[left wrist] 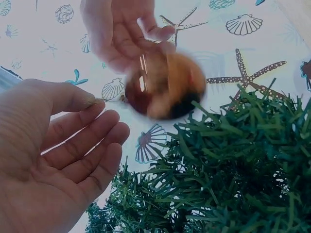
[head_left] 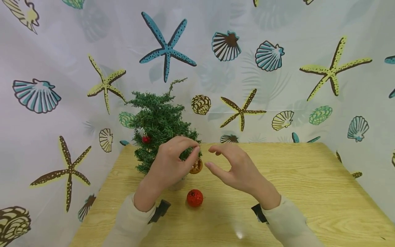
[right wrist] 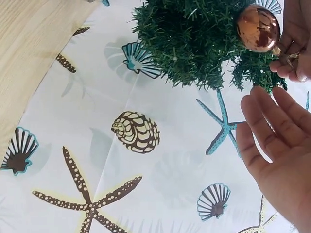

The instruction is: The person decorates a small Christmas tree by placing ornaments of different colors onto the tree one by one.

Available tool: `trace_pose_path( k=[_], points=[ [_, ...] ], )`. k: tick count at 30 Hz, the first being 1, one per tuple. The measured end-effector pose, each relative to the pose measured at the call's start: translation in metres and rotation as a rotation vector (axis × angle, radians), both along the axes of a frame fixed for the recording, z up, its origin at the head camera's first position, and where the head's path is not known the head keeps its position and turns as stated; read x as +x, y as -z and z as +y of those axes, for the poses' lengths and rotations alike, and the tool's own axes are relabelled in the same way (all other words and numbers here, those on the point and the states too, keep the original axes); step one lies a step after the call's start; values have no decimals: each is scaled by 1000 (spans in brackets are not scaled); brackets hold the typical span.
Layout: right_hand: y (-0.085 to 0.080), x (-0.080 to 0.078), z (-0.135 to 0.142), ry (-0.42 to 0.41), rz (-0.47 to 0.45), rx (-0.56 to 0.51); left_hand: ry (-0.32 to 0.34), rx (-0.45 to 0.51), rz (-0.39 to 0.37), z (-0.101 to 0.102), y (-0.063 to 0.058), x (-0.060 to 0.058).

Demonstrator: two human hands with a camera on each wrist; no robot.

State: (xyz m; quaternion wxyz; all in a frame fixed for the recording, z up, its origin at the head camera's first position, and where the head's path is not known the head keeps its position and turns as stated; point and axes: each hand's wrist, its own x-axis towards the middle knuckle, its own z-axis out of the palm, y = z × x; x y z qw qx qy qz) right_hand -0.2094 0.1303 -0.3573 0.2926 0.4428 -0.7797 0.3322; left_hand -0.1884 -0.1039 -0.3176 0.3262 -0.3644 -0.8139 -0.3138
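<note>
My left hand [head_left: 169, 163] pinches the hanging loop of a shiny copper-gold Christmas bauble [head_left: 196, 167] between thumb and forefinger. The bauble dangles below the fingertips, in front of the green artificial Christmas tree [head_left: 160, 115]; in the left wrist view the bauble [left wrist: 165, 86] looks blurred. To its right, my right hand [head_left: 239, 168] is raised with thumb and fingers apart and loosely bent, holding nothing. In the right wrist view the loop [right wrist: 293, 57] shows at the left fingertips, and the right hand [right wrist: 279, 145] lies close below them.
A glittery red bauble [head_left: 194, 198] rests on the wooden table [head_left: 293, 178] in front of the tree. One small red bauble [head_left: 146, 139] hangs on the tree's left side. White curtains [head_left: 197, 75] printed with starfish and shells surround the table at the back and sides.
</note>
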Motion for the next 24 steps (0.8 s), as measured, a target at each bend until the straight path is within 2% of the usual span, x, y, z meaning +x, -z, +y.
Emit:
trace_pose_path(
  k=[4,11,20,24],
  points=[
    [-4,-2,-7,-5,47,-41,3,-1,-3,0,1,1],
    [-9,-5,-18,-29,48,-55,25,-16,-6,4,1,2],
    [-6,-7,-27,-43,50,-82,2,-17,-15,1,0,4],
    [-7,-9,-28,-47,41,-106,-28,-18,-10,-1,-2,5]
  ],
)
